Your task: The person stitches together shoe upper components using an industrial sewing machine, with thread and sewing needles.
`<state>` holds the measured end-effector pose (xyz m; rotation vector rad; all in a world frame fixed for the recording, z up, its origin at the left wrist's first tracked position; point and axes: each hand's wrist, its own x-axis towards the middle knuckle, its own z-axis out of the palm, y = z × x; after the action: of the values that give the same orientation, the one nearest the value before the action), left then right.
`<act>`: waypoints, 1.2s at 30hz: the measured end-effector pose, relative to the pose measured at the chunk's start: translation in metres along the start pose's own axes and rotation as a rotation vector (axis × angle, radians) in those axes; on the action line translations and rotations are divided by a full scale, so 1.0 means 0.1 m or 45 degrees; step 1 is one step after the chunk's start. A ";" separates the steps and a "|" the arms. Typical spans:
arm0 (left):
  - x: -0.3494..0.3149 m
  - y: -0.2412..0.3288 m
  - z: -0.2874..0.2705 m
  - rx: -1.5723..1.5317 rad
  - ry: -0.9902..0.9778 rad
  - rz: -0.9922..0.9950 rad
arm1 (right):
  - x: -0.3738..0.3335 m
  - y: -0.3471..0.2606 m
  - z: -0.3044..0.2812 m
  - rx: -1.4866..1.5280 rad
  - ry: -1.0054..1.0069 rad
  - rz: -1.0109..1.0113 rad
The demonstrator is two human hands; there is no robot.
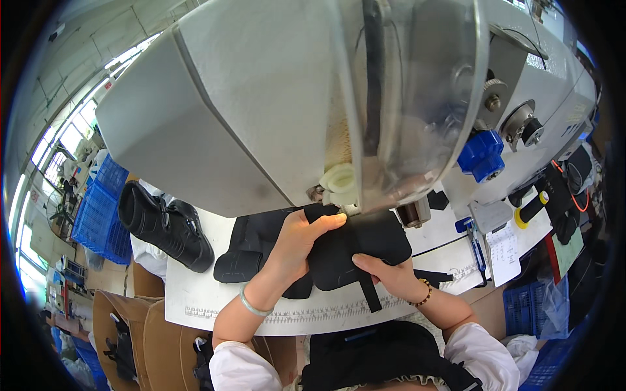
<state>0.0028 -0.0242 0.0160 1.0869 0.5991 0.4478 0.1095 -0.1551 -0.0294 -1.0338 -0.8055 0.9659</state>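
A flat black piece of fabric or leather with rounded corners [355,244] lies between my hands beneath the head of a large grey-white sewing machine [261,85]. My left hand [298,238] grips its left side, thumb on top and pointing toward the machine's needle area. The near right part is pinched by my right hand [394,275], with the thumb above and the fingers underneath. A narrow black strap [370,291] hangs from the near edge. More black pieces [244,251] lie to the left of my left hand. The machine head hides the needle.
A black boot [163,225] lies at the table's left. On the right are blue-handled snips [478,251], a paper pad [503,251] and a black thread spool with yellow ends [531,210]. A ruler strip [300,315] follows the near table edge. Blue crates [104,212] stand left.
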 end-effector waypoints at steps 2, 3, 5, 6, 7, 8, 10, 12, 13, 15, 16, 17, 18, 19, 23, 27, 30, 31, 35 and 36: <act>0.01 -0.01 -0.01 -0.023 -0.011 0.008 | 0.00 -0.01 0.00 -0.008 -0.017 -0.011; 0.02 -0.01 -0.01 -0.027 -0.020 0.014 | 0.01 -0.01 -0.01 -0.015 -0.035 -0.019; 0.03 -0.02 -0.02 -0.034 -0.033 0.021 | 0.02 0.00 -0.02 -0.030 -0.046 -0.017; 0.03 -0.03 -0.03 -0.027 -0.024 0.037 | 0.01 0.00 -0.02 -0.042 -0.059 -0.014; 0.03 -0.03 -0.04 -0.022 -0.016 0.053 | 0.02 0.01 -0.02 -0.046 -0.057 -0.015; 0.04 -0.03 -0.04 -0.025 -0.019 0.053 | 0.02 0.01 -0.01 -0.060 -0.052 -0.001; 0.04 -0.03 -0.04 -0.036 -0.046 0.118 | 0.02 0.02 0.00 -0.081 -0.051 0.011; 0.04 0.00 -0.04 -0.029 -0.044 0.128 | 0.03 0.05 0.01 -0.050 -0.040 -0.078; 0.04 0.01 -0.04 -0.017 -0.039 0.136 | 0.03 0.04 0.01 -0.055 -0.044 -0.078; 0.06 0.00 -0.07 -0.029 -0.044 0.130 | 0.04 0.02 0.01 -0.042 -0.026 0.024; 0.07 0.00 -0.08 -0.037 -0.049 0.119 | 0.04 0.01 0.01 -0.047 -0.027 0.021; 0.06 0.00 -0.07 -0.040 -0.050 0.123 | 0.04 0.01 0.02 -0.052 -0.020 0.014; 0.05 0.01 -0.05 -0.045 -0.037 0.149 | 0.04 0.01 0.03 -0.056 -0.009 0.006; 0.04 0.02 -0.03 -0.050 -0.023 0.175 | 0.04 0.02 0.02 -0.061 -0.009 0.003; 0.03 0.01 -0.04 -0.023 -0.069 0.208 | 0.01 0.07 0.02 -0.083 -0.035 -0.033; 0.06 0.01 -0.11 0.008 -0.118 0.166 | 0.03 0.12 0.04 -0.059 -0.056 -0.122; 0.05 0.01 -0.12 -0.028 -0.095 0.110 | 0.05 0.07 0.06 -0.011 0.017 -0.001; 0.06 0.01 -0.11 -0.062 -0.073 0.080 | 0.06 0.05 0.06 -0.006 0.020 -0.001; 0.00 -0.02 -0.07 0.003 -0.010 0.239 | 0.10 0.11 0.03 -0.006 0.053 -0.042; 0.00 -0.01 -0.08 0.027 -0.039 0.224 | 0.09 0.14 0.00 -0.037 0.022 -0.089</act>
<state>-0.0020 -0.0189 0.0125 1.1695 0.4840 0.5774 0.1095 -0.1437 -0.0414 -1.0313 -0.8382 0.8866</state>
